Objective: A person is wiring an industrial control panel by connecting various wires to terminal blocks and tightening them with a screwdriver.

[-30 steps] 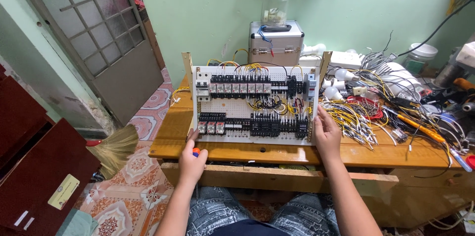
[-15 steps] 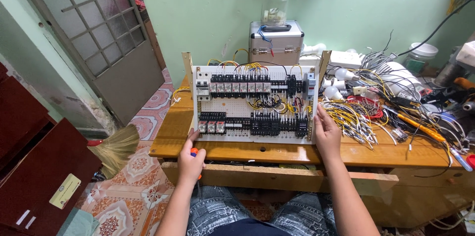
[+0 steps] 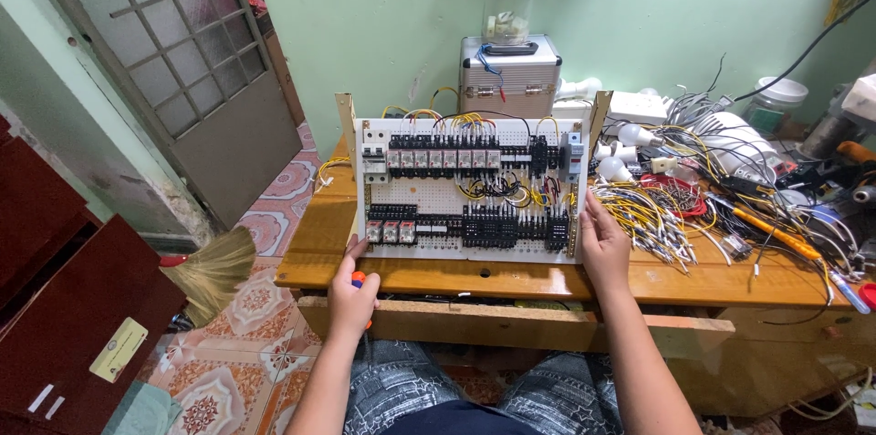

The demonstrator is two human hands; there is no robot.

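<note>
Both hands are at the white wiring board (image 3: 470, 188) standing tilted on the wooden table (image 3: 547, 278). Since a second ago, the left hand (image 3: 353, 293) has slid down from the board's bottom corner to the table edge. It is closed around a small screwdriver with an orange and blue handle (image 3: 359, 279). The right hand (image 3: 603, 243) has stayed put, fingers open and flat against the board's right edge. Loose wires (image 3: 657, 216) lie just beside it.
</note>
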